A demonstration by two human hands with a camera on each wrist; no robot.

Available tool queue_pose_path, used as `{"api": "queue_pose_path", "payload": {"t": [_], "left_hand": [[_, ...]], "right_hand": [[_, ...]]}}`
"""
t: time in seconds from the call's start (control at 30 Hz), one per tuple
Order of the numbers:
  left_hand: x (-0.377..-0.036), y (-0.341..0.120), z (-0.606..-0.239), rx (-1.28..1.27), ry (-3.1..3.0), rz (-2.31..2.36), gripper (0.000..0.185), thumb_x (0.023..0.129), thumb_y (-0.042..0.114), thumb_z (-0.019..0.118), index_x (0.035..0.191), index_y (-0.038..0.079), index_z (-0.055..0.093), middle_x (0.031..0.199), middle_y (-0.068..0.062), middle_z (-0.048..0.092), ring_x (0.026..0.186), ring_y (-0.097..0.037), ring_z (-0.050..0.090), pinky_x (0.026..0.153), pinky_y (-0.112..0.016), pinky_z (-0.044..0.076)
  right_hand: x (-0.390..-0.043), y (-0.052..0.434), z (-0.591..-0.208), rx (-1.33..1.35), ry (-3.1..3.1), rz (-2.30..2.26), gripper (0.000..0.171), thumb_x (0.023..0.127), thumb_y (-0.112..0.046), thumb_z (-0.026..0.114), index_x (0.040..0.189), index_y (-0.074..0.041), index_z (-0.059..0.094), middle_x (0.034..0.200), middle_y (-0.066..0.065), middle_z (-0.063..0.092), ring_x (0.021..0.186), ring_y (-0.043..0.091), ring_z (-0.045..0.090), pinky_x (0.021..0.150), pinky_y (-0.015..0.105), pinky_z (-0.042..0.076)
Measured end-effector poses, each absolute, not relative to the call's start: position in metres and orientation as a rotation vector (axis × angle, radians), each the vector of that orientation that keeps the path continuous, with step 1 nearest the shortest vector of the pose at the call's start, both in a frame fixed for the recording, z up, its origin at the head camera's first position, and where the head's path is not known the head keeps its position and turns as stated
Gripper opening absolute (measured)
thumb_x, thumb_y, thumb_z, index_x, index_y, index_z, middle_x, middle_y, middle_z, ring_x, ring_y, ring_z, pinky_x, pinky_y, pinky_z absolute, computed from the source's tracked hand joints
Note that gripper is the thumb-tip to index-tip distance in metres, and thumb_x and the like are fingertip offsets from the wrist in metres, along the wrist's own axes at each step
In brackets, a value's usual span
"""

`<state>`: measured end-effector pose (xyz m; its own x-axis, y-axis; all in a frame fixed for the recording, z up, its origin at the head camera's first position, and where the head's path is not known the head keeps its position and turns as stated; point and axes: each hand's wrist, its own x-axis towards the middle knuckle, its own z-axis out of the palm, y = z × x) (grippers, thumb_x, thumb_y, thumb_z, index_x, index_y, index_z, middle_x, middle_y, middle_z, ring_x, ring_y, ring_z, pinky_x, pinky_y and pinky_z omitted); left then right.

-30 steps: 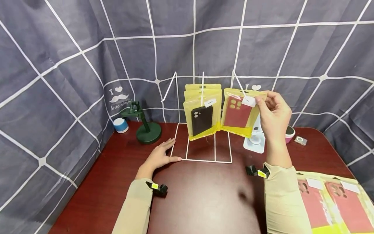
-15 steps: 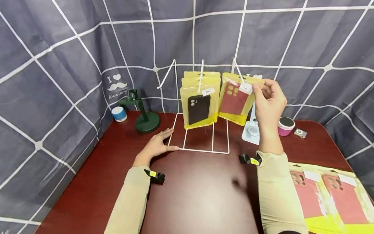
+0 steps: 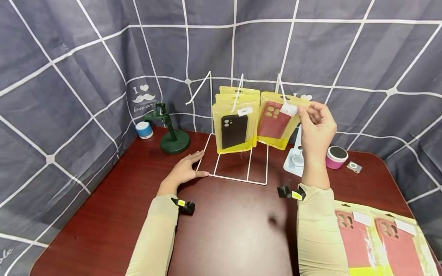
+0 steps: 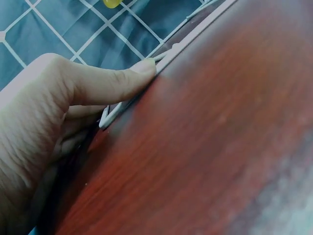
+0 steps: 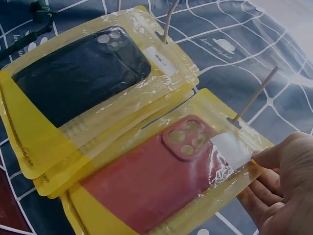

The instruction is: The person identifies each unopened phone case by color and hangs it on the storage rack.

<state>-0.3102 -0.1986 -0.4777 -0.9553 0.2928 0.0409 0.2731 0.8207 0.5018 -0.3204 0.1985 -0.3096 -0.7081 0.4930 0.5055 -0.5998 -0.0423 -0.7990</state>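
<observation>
A yellow-edged clear bag with a red phone case (image 3: 274, 124) hangs on the right prong of a white wire rack (image 3: 238, 179). My right hand (image 3: 317, 126) pinches the bag's upper right corner beside its white label. In the right wrist view, the prong (image 5: 257, 93) passes through the bag's hanging hole and sticks out in front. Several similar bags hang on the middle prong, the front one with a black phone case (image 3: 235, 131). My left hand (image 3: 184, 168) rests at the rack base's front left corner, fingers extended; its thumb (image 4: 112, 84) presses the base wire.
The rack's left prong (image 3: 198, 88) is bare. A dark green stand (image 3: 175, 142) and a blue cylinder (image 3: 144, 130) stand back left. At right are a white stand (image 3: 294, 163), a pink cylinder (image 3: 335, 158), a small silver gadget (image 3: 354, 167) and bagged red cases (image 3: 400, 245).
The head view has shifted. The red case's bag sits slightly farther back along the prong, with my right hand still pinching its corner. My left hand stays at the rack base.
</observation>
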Motion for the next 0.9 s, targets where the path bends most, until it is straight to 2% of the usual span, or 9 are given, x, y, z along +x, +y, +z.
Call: {"api": "queue_pose_path", "payload": {"t": [0.33,0.77,0.9], "left_hand": [[-0.310,-0.202,-0.481,0.507,2.969,0.801,0.100,0.077,0.072,0.072,0.158,0.023,0.037,0.163,-0.001,0.032,0.150,-0.030,0.026,0.119,-0.051,0.026],[-0.315,-0.197,-0.477,0.514,2.973,0.879,0.096,0.078,0.067,0.075,0.155,0.020,0.042,0.161,0.001,0.036,0.149,-0.024,0.030,0.118,-0.048,0.031],[-0.315,-0.197,-0.477,0.499,2.949,0.849,0.102,0.076,0.071,0.074,0.157,0.021,0.038,0.162,-0.001,0.033,0.150,-0.027,0.028,0.118,-0.051,0.029]], "right_hand": [[-0.314,0.198,-0.309,0.128,-1.496,1.881,0.016,0.084,-0.003,0.080,0.099,0.000,0.075,0.080,0.005,0.072,0.074,0.013,0.067,0.070,0.020,0.053],[-0.316,0.207,-0.296,0.120,-1.585,1.780,0.016,0.086,-0.008,0.080,0.101,-0.003,0.076,0.086,0.003,0.073,0.083,0.014,0.068,0.076,0.021,0.052],[-0.312,0.209,-0.296,0.102,-1.613,1.751,0.019,0.087,-0.010,0.079,0.104,-0.005,0.076,0.089,0.002,0.073,0.084,0.014,0.066,0.075,0.021,0.048]]}}
